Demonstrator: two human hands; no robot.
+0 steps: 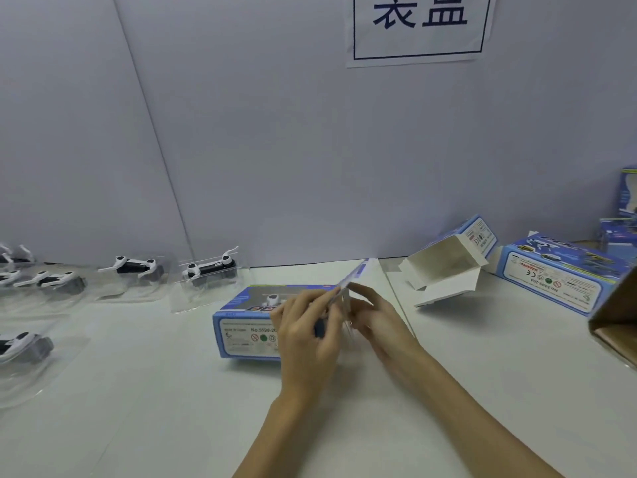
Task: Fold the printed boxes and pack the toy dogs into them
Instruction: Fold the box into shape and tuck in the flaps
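Observation:
A blue printed box (243, 327) lies on its side in the middle of the white table (172, 391). At its right end my left hand (306, 334) and my right hand (374, 320) both pinch the box's raised end flap (356, 274), which points up and away; the fingers hide that end. Several black-and-white toy dogs in clear trays sit at the left, the nearest at the back being one toy dog (210, 267) and another toy dog (136, 265). A folded box with an open end (448, 267) lies to the right.
A closed blue box (555, 274) lies at the right, with more boxes (620, 215) stacked behind it. A brown carton corner (617, 322) juts in at the right edge. A paper sign (420, 25) hangs on the grey wall. Another toy dog (20, 345) sits at the left edge.

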